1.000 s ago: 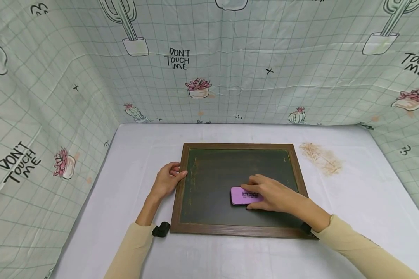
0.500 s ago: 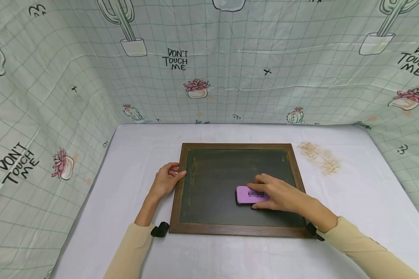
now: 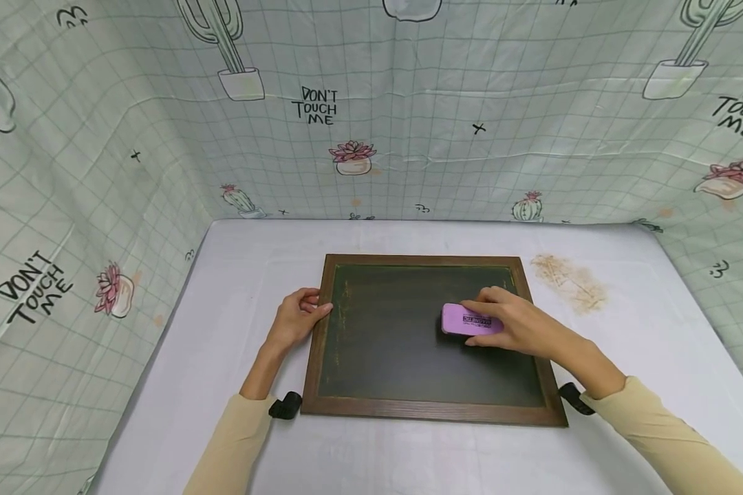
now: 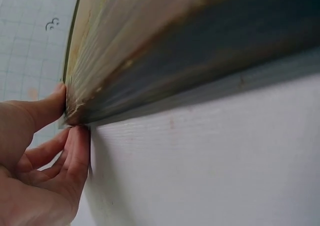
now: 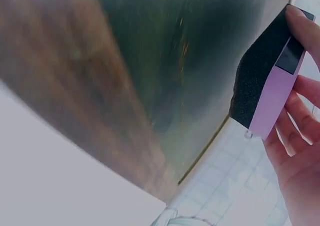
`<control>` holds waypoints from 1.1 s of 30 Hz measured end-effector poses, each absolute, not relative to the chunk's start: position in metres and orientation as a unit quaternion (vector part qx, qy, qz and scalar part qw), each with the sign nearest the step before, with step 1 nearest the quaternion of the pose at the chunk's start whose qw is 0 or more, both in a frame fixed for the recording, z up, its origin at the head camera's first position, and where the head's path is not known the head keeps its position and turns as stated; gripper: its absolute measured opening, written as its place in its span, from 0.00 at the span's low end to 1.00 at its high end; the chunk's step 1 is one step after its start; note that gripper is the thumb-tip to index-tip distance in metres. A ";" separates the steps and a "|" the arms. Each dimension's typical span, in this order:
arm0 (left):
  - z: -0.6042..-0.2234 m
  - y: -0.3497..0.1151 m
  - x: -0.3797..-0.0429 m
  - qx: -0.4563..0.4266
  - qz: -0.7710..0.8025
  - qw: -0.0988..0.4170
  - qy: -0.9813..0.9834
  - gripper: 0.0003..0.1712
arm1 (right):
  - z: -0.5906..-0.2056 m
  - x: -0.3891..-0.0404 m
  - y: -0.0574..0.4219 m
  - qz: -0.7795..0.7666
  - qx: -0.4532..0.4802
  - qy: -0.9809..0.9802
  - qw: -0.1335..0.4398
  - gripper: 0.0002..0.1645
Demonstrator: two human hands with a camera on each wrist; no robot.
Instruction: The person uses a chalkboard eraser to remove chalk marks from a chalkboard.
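Observation:
A chalkboard (image 3: 384, 337) with a brown wooden frame lies on the white table, faint yellowish streaks along its left and right edges. My left hand (image 3: 296, 322) pinches the left side of the frame; in the left wrist view the thumb (image 4: 47, 105) is on the upper side and the fingers lie at the lower edge. Over the right half of the board, my right hand (image 3: 526, 323) grips a purple board eraser (image 3: 461, 320) between thumb and fingers. The right wrist view shows its thick black felt (image 5: 257, 70) turned towards the board, and a dark shadow lies beside it in the head view.
A brownish powdery stain (image 3: 569, 282) marks the tablecloth right of the board. Black wrist devices (image 3: 286, 405) sit at both cuffs. A grid-patterned cloth (image 3: 439, 137) with cactus prints stands behind and at the sides of the table.
My right hand has moved the eraser right and then farther up the board, away from me. The left hand keeps its hold on the frame, and the board stays in place.

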State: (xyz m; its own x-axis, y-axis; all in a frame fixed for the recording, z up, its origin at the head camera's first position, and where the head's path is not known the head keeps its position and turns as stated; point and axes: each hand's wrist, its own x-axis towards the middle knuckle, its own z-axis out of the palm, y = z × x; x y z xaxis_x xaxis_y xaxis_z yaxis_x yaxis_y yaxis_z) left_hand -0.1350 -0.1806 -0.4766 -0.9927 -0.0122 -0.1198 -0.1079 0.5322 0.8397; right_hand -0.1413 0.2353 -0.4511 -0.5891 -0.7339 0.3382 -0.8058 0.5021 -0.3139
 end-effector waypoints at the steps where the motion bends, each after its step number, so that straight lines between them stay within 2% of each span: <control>1: -0.476 -0.181 -0.136 -0.035 0.484 0.050 0.873 0.28 | -0.450 -0.142 0.238 0.223 0.442 -0.865 0.081 0.34; 13: -0.474 -0.182 -0.138 -0.043 0.496 0.059 0.865 0.30 | -0.442 -0.154 0.261 0.230 0.396 -0.885 0.081 0.36; 33: -0.474 -0.183 -0.138 -0.046 0.493 0.054 0.867 0.29 | -0.442 -0.177 0.297 0.230 0.342 -0.902 0.128 0.37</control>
State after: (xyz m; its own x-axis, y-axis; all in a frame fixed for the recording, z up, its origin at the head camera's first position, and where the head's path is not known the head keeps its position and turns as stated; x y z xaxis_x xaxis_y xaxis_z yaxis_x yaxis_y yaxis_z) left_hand -0.1375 -0.1826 -0.4741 -0.9898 -0.0270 -0.1398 -0.1339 0.5092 0.8501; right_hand -0.1774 0.2973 -0.4419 -0.7338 -0.5580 0.3875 -0.6753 0.6611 -0.3269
